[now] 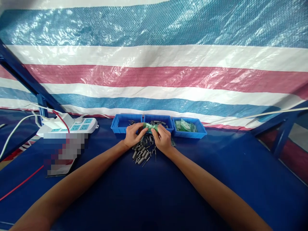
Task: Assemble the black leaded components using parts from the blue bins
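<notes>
Item: green packet (150, 127), pinched between left hand (133, 136) and right hand (163, 140), above the pile of grey pins (143, 150) on the table (154, 192). Contents apparently small parts. Risk: a torn packet would scatter its contents into the pile.

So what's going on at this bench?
A person at a blue table holds a small green packet between the left hand and the right hand. Under the hands lies a pile of small dark metal pins. Behind it stand three blue trays: the left one nearly bare, the middle with dark parts, the right with green packets. A white power strip lies to the left.
</notes>
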